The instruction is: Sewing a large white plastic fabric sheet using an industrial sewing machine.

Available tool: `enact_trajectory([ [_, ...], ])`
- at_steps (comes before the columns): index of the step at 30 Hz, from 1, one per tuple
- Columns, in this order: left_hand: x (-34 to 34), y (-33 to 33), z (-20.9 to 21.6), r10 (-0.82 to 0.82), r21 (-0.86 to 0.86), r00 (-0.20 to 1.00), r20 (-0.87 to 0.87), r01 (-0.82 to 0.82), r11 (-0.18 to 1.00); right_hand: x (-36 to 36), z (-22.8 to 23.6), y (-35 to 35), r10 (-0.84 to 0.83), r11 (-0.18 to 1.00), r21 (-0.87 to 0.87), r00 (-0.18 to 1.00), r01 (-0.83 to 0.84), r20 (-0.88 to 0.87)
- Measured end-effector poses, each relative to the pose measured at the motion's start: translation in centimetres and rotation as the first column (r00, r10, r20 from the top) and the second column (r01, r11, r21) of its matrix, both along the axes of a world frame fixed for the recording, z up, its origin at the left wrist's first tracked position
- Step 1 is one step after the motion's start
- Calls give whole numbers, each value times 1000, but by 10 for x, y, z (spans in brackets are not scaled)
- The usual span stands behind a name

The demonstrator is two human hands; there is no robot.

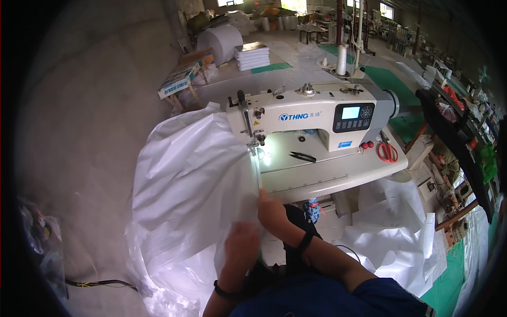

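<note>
A large white plastic sheet [185,174] hangs in folds over the left of the sewing machine [311,113], its right edge running up under the lit needle area. At the table's front edge, my right hand [275,215] is closed, pinching that sheet edge between thumb and fingers. My left hand [242,245] lies against the sheet just to the left and nearer to me; motion smears its fingers, so their pose is unclear. Black thread snips [303,157] rest on the white machine bed [327,177], beyond my right hand.
Red-handled scissors [387,152] lie at the table's right end. A thread cone [341,61] stands behind the machine. More white sheeting [393,227] hangs below at the right. A big white roll [219,43] and a stack of white packs [252,56] are on the floor beyond.
</note>
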State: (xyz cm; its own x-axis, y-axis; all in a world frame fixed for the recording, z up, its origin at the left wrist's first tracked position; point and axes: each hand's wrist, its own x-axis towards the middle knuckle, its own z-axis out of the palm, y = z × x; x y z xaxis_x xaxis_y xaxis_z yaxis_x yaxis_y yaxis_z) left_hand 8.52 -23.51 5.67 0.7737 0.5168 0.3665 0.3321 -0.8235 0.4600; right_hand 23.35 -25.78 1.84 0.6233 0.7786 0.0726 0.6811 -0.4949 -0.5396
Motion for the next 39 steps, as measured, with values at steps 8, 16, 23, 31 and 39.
enact_trajectory([
  [8,-45,100,-21,511,282,845,-157,-457,843,-1,0,6,-25,1000,8,991,24,131],
  [16,-35,172,-14,243,63,970,22,-244,968,19,7,37,-11,996,-77,950,37,312],
  [23,-12,201,-10,185,-6,979,-85,-186,983,45,9,65,-64,991,-83,903,109,425],
  [31,6,223,-6,192,78,961,-199,-180,981,50,14,75,-121,991,-23,953,133,278],
  [39,-10,239,-4,174,255,981,-84,-148,955,63,13,79,-77,992,-87,978,95,192],
])
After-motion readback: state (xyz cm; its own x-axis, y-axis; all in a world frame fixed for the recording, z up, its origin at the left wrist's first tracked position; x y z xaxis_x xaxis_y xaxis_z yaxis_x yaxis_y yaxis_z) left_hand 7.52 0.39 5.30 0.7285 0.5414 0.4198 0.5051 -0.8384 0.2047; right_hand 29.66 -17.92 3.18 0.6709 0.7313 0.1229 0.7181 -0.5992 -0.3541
